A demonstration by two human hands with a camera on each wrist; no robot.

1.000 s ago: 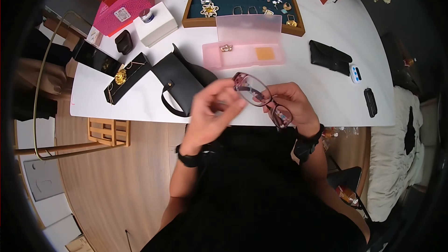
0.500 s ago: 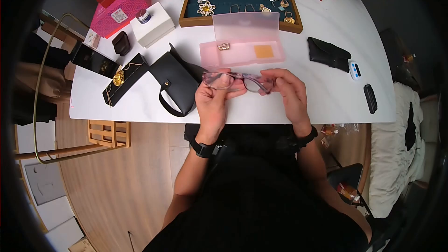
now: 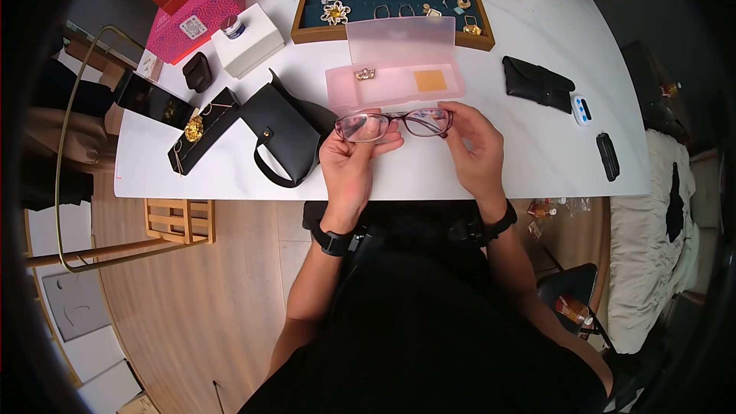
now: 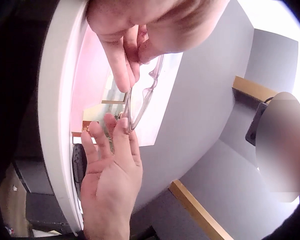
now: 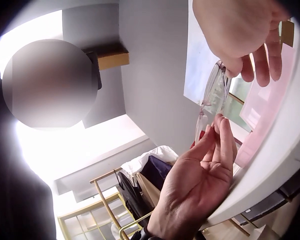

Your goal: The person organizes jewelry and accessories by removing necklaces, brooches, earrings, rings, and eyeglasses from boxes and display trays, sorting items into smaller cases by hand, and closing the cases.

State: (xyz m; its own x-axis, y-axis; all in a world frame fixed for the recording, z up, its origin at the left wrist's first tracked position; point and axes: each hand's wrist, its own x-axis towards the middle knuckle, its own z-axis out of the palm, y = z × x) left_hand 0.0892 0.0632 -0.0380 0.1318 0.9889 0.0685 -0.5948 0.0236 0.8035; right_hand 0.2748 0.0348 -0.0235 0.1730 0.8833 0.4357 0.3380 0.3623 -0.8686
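Observation:
Both hands hold a pair of glasses [image 3: 428,122] with a thin purplish frame, spread level above the table's front edge in the head view. My left hand [image 3: 346,167] pinches the frame's left end, fingers partly behind the left lens. At the other end, thumb and forefinger of my right hand [image 3: 480,155] pinch the frame's right corner. The left wrist view has the glasses [image 4: 152,90] nearly edge-on between the two hands. Just beyond them lies an open pink translucent case [image 3: 395,90] holding an orange-yellow cloth [image 3: 430,80] and a small jewelled clip [image 3: 365,74].
A black handbag [image 3: 280,130] stands beside the left hand, near a black jewellery display [image 3: 201,134]. Behind the case is a wooden jewellery tray [image 3: 483,41]. A black pouch [image 3: 529,80], a white device [image 3: 581,110] and a black folded item [image 3: 607,156] lie right.
A second ago the right hand held the glasses slanted, with the left hand loose beside them. The left hand has since taken the other end; the glasses are now level, lenses tilted toward the head camera.

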